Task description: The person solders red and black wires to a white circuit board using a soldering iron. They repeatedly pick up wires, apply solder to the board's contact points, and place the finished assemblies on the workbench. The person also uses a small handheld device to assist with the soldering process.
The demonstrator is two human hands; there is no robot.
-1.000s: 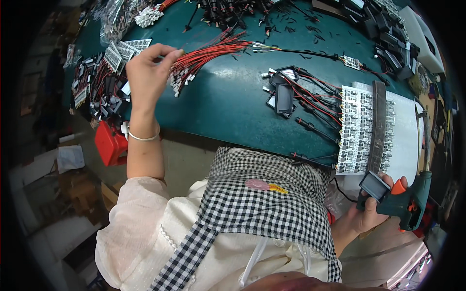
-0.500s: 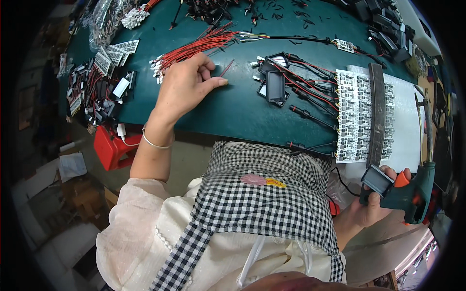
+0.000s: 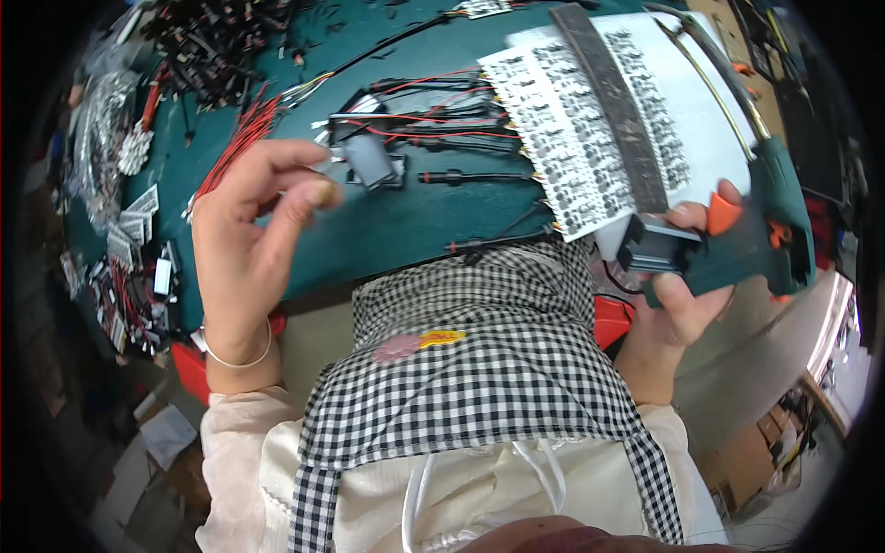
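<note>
My left hand [image 3: 253, 217] hovers over the near left of the green bench, fingers curled, with thumb and forefinger apart and nothing visible between them. Behind it lies a bundle of red wires [image 3: 241, 138], partly covered by the hand. At the right, my right hand [image 3: 687, 300] wraps round the handle of a dark green glue gun [image 3: 784, 212] with an orange trigger. That same hand also holds a small black plastic case [image 3: 659, 247] between thumb and fingers, its hollow side showing. A panel of white circuit boards [image 3: 562, 138] lies just beyond, under a dark bar [image 3: 613, 106].
Black cables [image 3: 479, 177] with connectors run from the panel's left edge toward a few loose black cases [image 3: 369, 158]. A heap of black connectors [image 3: 217, 41] sits at the far left. Circuit boards and wired parts [image 3: 134, 286] crowd the left edge. A red stool [image 3: 191, 369] stands below.
The view has swung, so the bench things appear farther left and the panel tilted. My left hand has lifted from beside the red wires. My right hand keeps the case and glue gun.
</note>
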